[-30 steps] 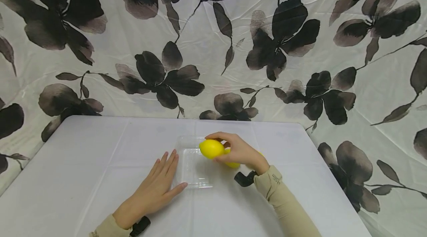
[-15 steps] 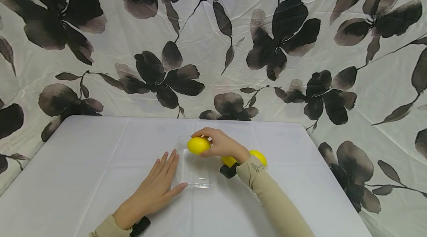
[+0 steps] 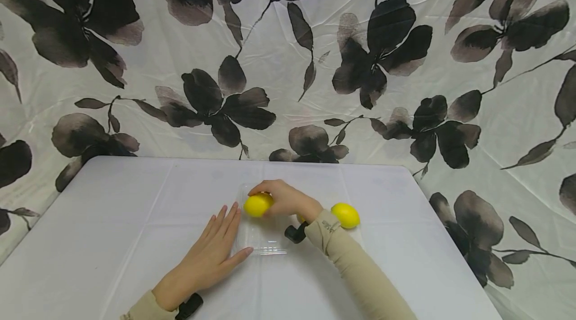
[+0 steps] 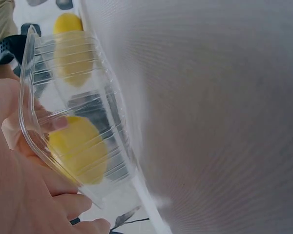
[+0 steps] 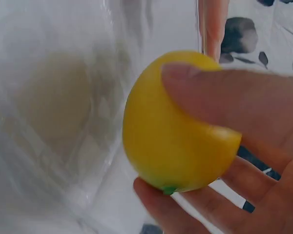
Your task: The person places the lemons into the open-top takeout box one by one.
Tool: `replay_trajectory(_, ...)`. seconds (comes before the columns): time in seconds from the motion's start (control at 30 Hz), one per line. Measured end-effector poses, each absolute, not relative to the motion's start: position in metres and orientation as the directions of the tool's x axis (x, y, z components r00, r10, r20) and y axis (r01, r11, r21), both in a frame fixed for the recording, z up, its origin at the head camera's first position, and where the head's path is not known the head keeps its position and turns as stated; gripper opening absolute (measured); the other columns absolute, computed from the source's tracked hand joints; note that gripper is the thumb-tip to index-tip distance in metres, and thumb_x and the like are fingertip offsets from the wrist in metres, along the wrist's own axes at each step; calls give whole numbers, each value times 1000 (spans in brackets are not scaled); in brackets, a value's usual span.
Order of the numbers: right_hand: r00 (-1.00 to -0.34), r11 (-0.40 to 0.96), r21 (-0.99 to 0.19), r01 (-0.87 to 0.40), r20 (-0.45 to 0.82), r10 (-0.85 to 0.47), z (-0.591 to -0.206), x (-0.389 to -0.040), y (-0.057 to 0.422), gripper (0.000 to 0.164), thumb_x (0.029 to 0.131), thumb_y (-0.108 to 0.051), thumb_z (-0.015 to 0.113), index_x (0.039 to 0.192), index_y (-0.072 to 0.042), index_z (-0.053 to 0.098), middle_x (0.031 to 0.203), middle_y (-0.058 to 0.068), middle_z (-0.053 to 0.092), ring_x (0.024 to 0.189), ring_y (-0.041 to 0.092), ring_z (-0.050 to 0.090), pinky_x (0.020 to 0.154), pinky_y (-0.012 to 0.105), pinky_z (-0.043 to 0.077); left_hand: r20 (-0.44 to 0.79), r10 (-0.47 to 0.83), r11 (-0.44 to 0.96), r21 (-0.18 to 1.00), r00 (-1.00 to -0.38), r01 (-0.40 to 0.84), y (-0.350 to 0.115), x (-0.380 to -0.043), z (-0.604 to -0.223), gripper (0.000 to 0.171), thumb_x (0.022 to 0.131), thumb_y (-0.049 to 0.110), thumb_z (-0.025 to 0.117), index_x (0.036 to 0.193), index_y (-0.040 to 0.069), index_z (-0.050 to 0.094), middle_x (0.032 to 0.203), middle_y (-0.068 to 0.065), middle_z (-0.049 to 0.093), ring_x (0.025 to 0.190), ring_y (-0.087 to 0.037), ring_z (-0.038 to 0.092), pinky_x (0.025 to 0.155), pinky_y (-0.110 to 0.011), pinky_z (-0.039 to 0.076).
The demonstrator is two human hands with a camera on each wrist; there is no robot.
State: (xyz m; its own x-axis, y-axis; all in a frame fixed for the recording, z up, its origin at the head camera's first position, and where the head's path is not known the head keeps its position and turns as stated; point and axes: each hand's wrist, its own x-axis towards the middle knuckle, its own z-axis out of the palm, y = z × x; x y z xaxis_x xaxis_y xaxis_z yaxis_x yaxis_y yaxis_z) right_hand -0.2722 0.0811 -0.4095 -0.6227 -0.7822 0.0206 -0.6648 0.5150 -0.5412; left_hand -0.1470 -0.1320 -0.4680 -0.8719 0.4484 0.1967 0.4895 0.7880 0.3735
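A yellow lemon (image 3: 257, 206) is pinched between the thumb and fingers of my right hand (image 3: 285, 199), at the far left part of a clear plastic container (image 3: 261, 238). In the right wrist view, the same lemon (image 5: 171, 131) shows a small green tip. The left wrist view shows it through the container's ribbed wall (image 4: 36, 117); whether it touches the bottom I cannot tell. My left hand (image 3: 209, 247) lies with straight fingers along the container's left side, fingertips and thumb at its edge. To the right sits another lemon (image 3: 345, 215). A third lemon (image 3: 300, 218) is mostly hidden behind my right wrist.
A white cloth covers the table (image 3: 135, 210), with the far edge behind the container. Beyond it hangs a floral-print curtain (image 3: 288, 60). Black cameras (image 3: 296, 233) are strapped at both wrists.
My right hand has carried the lemon leftward over the container, then lowered it slightly toward its far left. The lemon at the right has come into view. My left hand has stayed put.
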Motion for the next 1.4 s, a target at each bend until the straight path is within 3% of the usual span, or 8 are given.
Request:
replay_trajectory(0.37,-737,702,-408,-583,-98,-669,-416,-271,68,55,76,2,78,126,-17,69,128,-3,66,117,18,58,102,37,46,194,443,787,384,-875,483,-131,-147,-468,89,99,59,48,156,-3,20,164,-17,12,150,-39,9,120,-56,10)
replay_trajectory(0.7,-797,779,-277,-563,-65,-600,-415,-266,61,47,79,-7,81,121,-28,73,120,-6,65,105,17,51,83,36,52,194,444,789,378,-875,484,-131,-147,-467,89,99,58,48,155,-5,20,164,-18,12,150,-40,10,119,-56,10)
replay_trajectory(0.9,-823,794,-292,-533,-41,-567,-414,-264,60,46,80,-6,81,120,-27,74,115,0,56,103,18,47,81,33,53,187,444,795,369,-876,482,-131,-147,-468,89,99,59,47,155,-5,20,164,-18,12,150,-40,9,119,-58,12)
replay_trajectory(1.2,-817,753,-396,-525,-13,-576,-418,-268,64,47,76,2,80,118,-18,75,111,1,60,105,19,52,97,32,48,197,443,797,360,-875,485,-130,-147,-469,90,99,58,48,155,-5,20,164,-18,12,150,-40,10,118,-58,13)
replay_trajectory(1.4,-815,735,-434,-521,-2,-579,-414,-270,67,46,75,4,79,116,-14,74,110,3,62,103,20,56,97,33,49,197,442,800,354,-875,484,-130,-147,-469,89,99,58,48,155,-6,21,164,-19,13,149,-40,11,118,-59,14)
